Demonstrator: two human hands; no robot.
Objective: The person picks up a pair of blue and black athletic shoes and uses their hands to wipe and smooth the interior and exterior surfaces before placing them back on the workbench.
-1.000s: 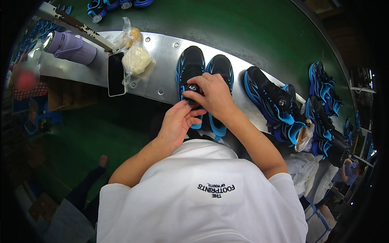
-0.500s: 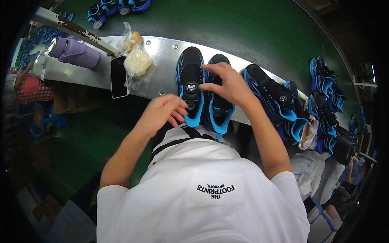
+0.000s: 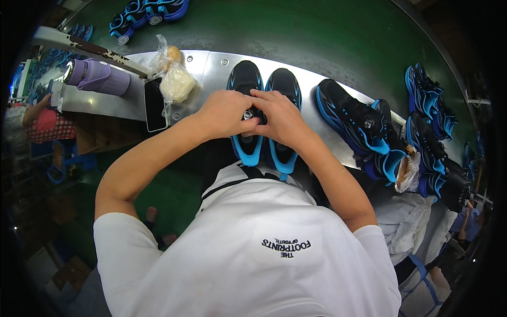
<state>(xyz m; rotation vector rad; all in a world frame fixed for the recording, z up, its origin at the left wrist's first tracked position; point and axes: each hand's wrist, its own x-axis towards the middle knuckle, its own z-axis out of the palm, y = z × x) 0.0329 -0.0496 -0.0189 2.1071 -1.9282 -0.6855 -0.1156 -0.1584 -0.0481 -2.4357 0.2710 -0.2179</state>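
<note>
A pair of black sneakers with blue trim stands side by side in front of me, toes pointing away. Both my hands meet over the left sneaker. My left hand is closed against its upper, its fingertips partly hidden. My right hand comes in from the right, fingers and thumb bent round the round dial on the tongue. Partly behind my right hand is the right sneaker, its blue heel collar nearest me.
On the metal ledge to the left lie a phone, a bagged bun and a purple flask. More sneakers stand to the right. Beyond the ledge runs a green surface with shoes at its far left. A painted metal bar crosses the upper left.
My left hand has moved up and right from beside the heel onto the left sneaker. The right hand has come down slightly, and the two now meet around the dial.
</note>
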